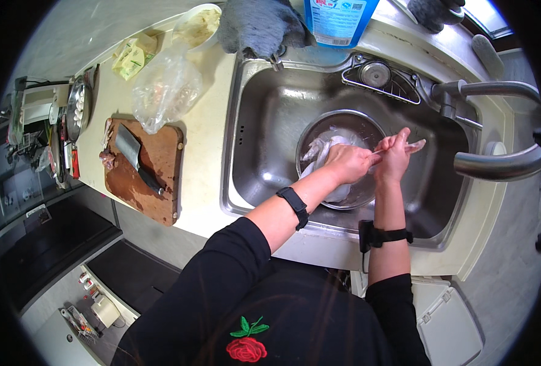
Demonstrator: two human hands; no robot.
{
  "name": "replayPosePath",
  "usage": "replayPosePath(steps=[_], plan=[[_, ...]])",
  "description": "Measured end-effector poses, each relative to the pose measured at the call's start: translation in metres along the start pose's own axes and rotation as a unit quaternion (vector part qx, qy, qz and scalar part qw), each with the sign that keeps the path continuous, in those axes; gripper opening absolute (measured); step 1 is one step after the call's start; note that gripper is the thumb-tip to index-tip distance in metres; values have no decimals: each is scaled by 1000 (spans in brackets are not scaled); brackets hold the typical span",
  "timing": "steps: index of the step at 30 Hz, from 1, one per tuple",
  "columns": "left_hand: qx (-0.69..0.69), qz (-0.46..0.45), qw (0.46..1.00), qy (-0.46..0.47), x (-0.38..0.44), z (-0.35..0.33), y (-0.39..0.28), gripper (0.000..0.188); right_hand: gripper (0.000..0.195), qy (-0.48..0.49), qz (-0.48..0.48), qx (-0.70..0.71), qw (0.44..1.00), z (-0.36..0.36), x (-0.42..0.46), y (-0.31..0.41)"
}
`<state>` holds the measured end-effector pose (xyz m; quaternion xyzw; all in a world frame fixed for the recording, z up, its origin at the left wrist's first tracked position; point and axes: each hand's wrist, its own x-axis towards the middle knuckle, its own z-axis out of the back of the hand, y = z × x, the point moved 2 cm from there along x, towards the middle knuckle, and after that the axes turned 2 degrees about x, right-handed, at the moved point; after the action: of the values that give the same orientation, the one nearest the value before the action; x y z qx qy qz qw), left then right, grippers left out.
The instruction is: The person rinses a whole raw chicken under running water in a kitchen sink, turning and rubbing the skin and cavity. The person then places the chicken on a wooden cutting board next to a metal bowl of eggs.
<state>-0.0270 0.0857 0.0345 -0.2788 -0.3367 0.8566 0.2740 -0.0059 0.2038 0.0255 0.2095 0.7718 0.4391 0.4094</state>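
Over a round metal basin [314, 122] in the sink, my left hand [350, 162] and my right hand [393, 158] meet at its right side. Both grip a pale, wet strip of raw food [415, 146], perhaps meat or squid; one end sticks out past my right fingers. My fingers hide its middle. Whitish, slick pieces of the same look [318, 151] lie in the basin, partly under my left hand and forearm. The stainless steel sink [270, 110] surrounds the basin.
Left of the sink, a cleaver [131, 146] rests on a wet wooden cutting board [165, 137] beside a meat scrap [107, 159]. Behind are a plastic bag [167, 87] and a white bowl [199, 27]. A curved faucet [499, 164] juts in from the right; a wire corner rack [380, 89] sits at the back.
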Motion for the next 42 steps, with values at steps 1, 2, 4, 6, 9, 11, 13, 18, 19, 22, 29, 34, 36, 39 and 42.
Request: replayPosePath(steps=[1,2,4,6,9,11,13,18,19,22,29,34,36,39,42], plan=[[18,1,1000,10,-1,-1,-1,42,50,-11,-42,75,996,0,-1,-1],[36,2,999,21,-1,-2,-1,43,52,-12,-85,109,990,2,-4,-2],[58,-2,997,46,-2,-2,-2,46,53,66,-138,176,973,12,-3,-3],[75,-7,995,65,-2,-2,-2,48,56,124,-168,187,960,16,-1,0],[93,-18,992,82,0,-5,-3,52,56,130,-187,168,959,13,3,5],[101,-24,991,89,1,-6,-4,53,57,140,-193,153,959,11,5,9],[99,-12,990,104,2,-3,-7,53,58,139,-195,139,961,9,7,12],[137,13,979,151,-5,-1,2,52,56,29,-121,120,985,25,37,39],[136,17,980,146,-11,2,9,52,53,-7,-115,164,980,42,59,57],[130,24,981,143,-10,9,9,54,48,-38,-29,52,998,57,84,105],[135,77,977,146,12,4,16,57,30,16,-92,-192,977,58,72,-11],[157,175,960,152,31,-12,29,53,27,84,161,-457,871,53,74,-98],[184,203,948,162,38,-25,49,48,37,65,-208,-372,902,46,67,-126],[231,221,925,207,43,-35,56,39,43,2,-259,-330,908,63,54,-133],[236,246,906,251,44,-40,61,35,39,-5,-228,-233,946,67,44,-128]])
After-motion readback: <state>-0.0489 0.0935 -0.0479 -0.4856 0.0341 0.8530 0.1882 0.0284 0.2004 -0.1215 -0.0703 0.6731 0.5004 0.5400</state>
